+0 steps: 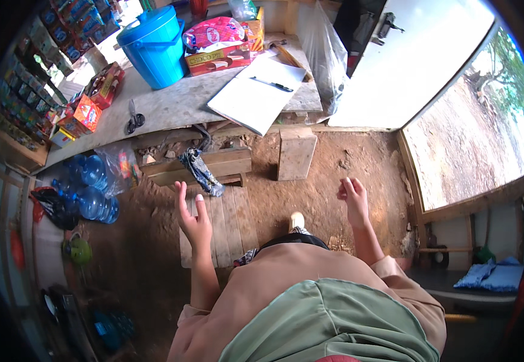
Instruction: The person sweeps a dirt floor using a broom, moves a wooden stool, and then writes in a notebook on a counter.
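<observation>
Bulging above red box (222, 61): pink packet (212, 32)

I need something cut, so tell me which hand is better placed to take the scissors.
Probably the left hand: it looks empty and is nearer the scissors, which lie toward the left of the table. The right hand is farther across.

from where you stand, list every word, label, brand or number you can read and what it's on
I don't copy printed words or brands, so here is where print stands:
Red box: pale capital lettering, large enough to read.
Pink packet on it: oval label, too blurred to be sure of.
Orange box: printed emblem, too small.
Hanging sachets: too small and blurred.
Notebook: no writing can be made out.
</observation>
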Demonstrator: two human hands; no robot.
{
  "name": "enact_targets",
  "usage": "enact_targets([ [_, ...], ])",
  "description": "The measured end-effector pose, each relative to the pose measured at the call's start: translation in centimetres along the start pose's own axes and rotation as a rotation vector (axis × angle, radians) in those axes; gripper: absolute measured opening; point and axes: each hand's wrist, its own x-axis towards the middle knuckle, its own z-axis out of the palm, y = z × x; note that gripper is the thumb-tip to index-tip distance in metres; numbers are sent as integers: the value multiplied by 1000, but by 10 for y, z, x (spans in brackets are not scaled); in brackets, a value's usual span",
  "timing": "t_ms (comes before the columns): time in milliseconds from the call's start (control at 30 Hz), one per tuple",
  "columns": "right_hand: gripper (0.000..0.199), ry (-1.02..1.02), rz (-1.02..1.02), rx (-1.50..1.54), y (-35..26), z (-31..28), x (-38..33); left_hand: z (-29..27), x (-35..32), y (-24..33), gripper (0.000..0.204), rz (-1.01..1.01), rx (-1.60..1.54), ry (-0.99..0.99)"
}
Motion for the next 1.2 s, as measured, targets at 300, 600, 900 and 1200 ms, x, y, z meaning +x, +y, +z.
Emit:
enact_targets([
  [300,17,-285,-434,-516,-44,97,221,66,37,3,37,-179,175,219],
  [600,16,-475,-859,-901,-43,201,337,135,62,28,38,-305,231,174],
  [900,13,-773,-411,-537,-78,201,325,182,100,35,34,-249,90,29],
  [1200,16,-940,401,271,-74,180,235,219,131,31,21,-446,-181,-505],
])
